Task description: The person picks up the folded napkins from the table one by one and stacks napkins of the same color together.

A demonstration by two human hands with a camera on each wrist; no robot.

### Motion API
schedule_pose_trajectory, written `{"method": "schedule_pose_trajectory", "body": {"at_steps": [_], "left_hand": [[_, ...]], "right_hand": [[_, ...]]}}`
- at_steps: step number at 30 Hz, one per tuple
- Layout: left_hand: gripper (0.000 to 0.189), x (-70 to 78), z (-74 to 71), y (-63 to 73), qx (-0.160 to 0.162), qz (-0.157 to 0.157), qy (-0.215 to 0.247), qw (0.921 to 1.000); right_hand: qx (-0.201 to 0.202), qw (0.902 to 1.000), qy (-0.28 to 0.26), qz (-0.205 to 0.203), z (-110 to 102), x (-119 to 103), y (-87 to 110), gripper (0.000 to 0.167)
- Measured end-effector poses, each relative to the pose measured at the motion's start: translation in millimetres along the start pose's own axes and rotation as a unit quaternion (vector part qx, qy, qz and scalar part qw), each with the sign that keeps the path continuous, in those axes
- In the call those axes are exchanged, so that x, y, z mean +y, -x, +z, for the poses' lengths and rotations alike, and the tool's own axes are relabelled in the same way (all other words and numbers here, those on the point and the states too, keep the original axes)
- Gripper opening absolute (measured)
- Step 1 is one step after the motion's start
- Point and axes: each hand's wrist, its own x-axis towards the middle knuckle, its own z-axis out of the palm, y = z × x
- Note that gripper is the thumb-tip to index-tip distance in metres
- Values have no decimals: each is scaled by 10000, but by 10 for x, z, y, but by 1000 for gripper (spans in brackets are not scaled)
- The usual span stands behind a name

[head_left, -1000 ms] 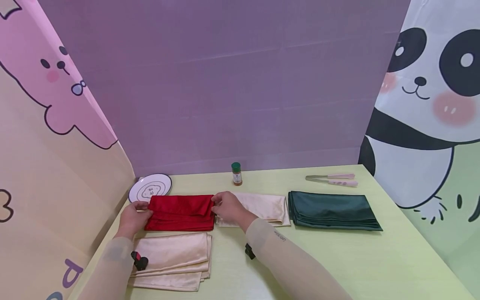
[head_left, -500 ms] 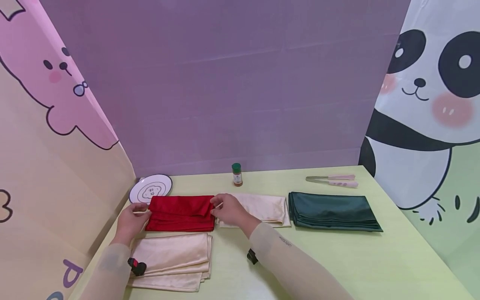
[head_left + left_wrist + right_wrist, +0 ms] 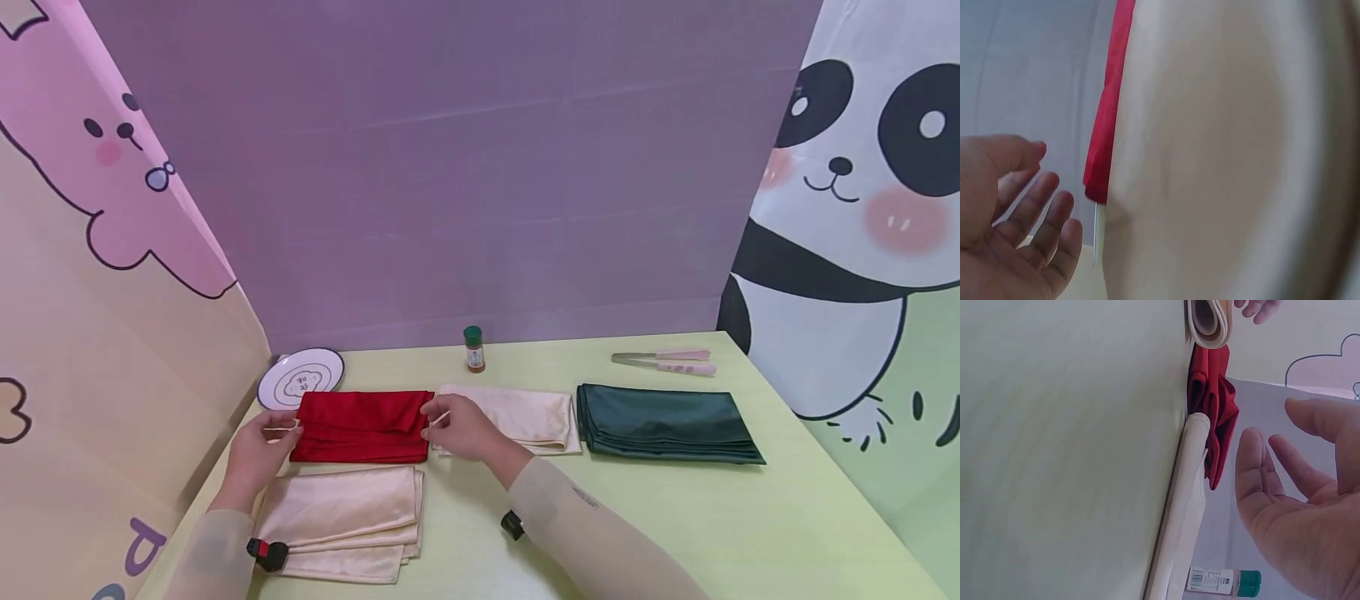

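Note:
A folded red satin cloth (image 3: 363, 421) lies flat at the left of the table, between the two hands. My left hand (image 3: 258, 450) hovers by its left edge, thumb and fingers apart; in the left wrist view a gap separates the fingers from the red cloth (image 3: 1109, 125). At the right edge is my right hand (image 3: 467, 429), loosely curved and holding nothing, as the right wrist view shows. This hand partly covers a folded cream cloth (image 3: 532, 417). In front of the red one lies a folded beige satin cloth (image 3: 341, 508), overlapped by the left forearm.
Further right lies a folded dark green cloth (image 3: 663, 422). A white plate with a dark rim (image 3: 330, 364) sits at the back left, behind the red cloth. A green-capped seasoning bottle (image 3: 474, 350) stands at the back, and two pink-handled knives (image 3: 684, 367) lie at the back right.
Both hands have loosened from the red cloth's side edges and drawn back slightly toward me, the left also leftward. The cloth's upper right corner now shows more; the cloths stay in place.

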Motion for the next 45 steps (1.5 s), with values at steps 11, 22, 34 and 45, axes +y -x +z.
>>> {"method": "schedule_pose_trajectory", "body": {"at_steps": [11,22,34,45], "left_hand": [[31,-38,-74,218,-128,868,306,9957],[32,-83,-233,380,-262,1111,-167,9933],[32,-312,-327,460,-466,879,164,9949],[36,-360,-322,502,-915,345,142,9951]], "right_hand": [[-319,9992,253,-57,38,-83,162,33],[-726,9950,688,-31,172,-153,286,38],[-994,9874,1232,-60,275,-107,332,39],[-1049,9825,1537,51,285,-90,358,35]]}}
